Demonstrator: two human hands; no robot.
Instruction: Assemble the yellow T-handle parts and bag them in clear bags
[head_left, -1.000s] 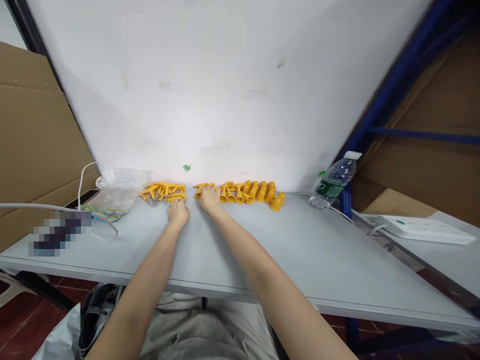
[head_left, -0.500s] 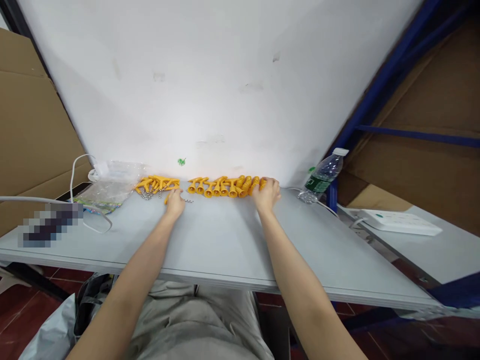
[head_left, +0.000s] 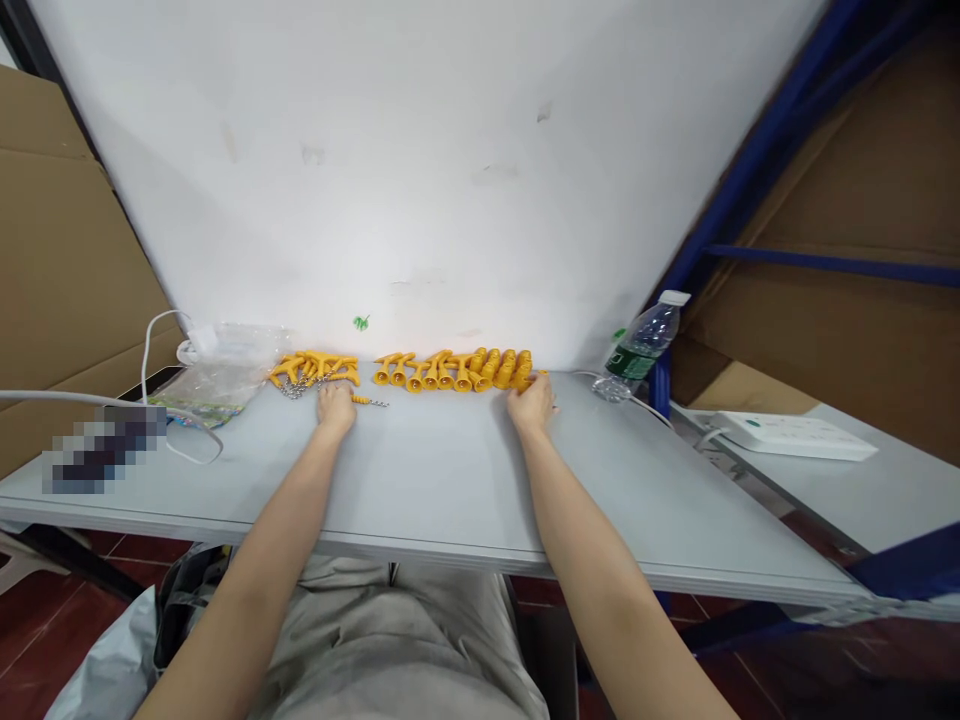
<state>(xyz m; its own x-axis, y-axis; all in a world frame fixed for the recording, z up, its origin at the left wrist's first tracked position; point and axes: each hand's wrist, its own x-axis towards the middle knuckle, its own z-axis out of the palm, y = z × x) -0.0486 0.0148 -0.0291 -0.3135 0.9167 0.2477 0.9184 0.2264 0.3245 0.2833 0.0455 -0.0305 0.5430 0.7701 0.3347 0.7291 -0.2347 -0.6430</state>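
Observation:
My left hand (head_left: 337, 408) rests on the table with curled fingers around one end of a yellow piece with a ball chain (head_left: 361, 400), which sticks out to the right. Just behind that hand lies a heap of branched yellow pieces with ball chains (head_left: 313, 366). A row of yellow horn-shaped pieces (head_left: 431, 375) runs along the wall, several with their hollow flared ends facing me. At the row's right end my right hand (head_left: 531, 402) is closed, with some yellow plastic showing at its fingertips; the fingers hide most of that piece.
A tilted clear bottle (head_left: 641, 345) leans at the right, near a white cable and a white power strip (head_left: 795, 436). Clear plastic bags (head_left: 217, 385), a cable and a pixelated dark object (head_left: 105, 450) lie left. The white wall (head_left: 450, 200) bounds the table behind.
My left hand has shifted slightly left, uncovering more of the chained yellow piece. My right hand has drawn back a little toward me, and more of the row's right end shows.

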